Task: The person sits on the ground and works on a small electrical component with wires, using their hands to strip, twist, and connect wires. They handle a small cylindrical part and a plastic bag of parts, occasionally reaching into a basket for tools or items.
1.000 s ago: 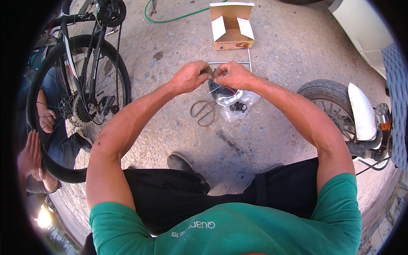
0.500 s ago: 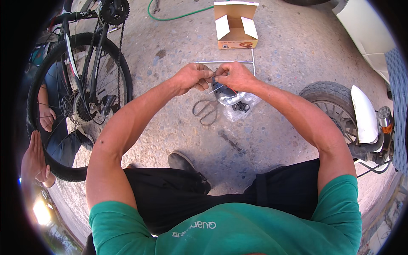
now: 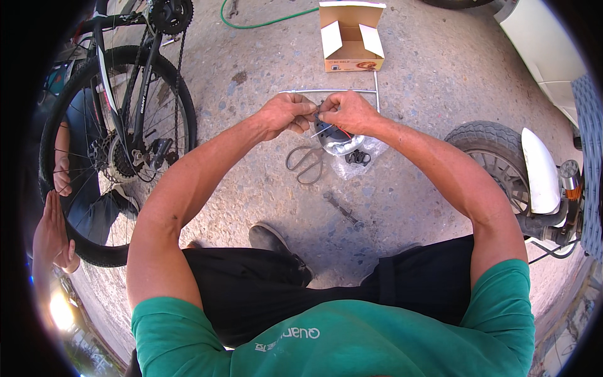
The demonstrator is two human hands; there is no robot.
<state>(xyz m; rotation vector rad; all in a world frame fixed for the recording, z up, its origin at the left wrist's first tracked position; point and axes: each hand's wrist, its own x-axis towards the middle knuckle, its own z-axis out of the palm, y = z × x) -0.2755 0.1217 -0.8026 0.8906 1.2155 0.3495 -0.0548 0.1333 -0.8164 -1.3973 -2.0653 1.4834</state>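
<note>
My left hand (image 3: 289,115) and my right hand (image 3: 347,112) meet fingertip to fingertip over the ground, both closed in a pinch. Between them is a small dark piece, mostly covered by the fingers and too small to name. Right below the hands sits a round black and silver part (image 3: 340,145) with red and white wires, partly hidden by my right hand. A clear plastic bag (image 3: 349,169) with small black pieces (image 3: 358,157) lies against it. Scissors with large loop handles (image 3: 304,165) rest just left of the part.
An opened cardboard box (image 3: 353,65) and a T-shaped metal wrench (image 3: 377,81) lie beyond my hands. Nearer me is an adjustable wrench (image 3: 343,209). A bicycle (image 3: 141,94) stands at left, with another person's hands (image 3: 55,235) beside it. A small-vehicle wheel (image 3: 487,151) is at right.
My hands keep the same pinch at nearly the same spot. At the far left, the other person's hand behind the bicycle wheel has shifted slightly. The whole view has moved a little.
</note>
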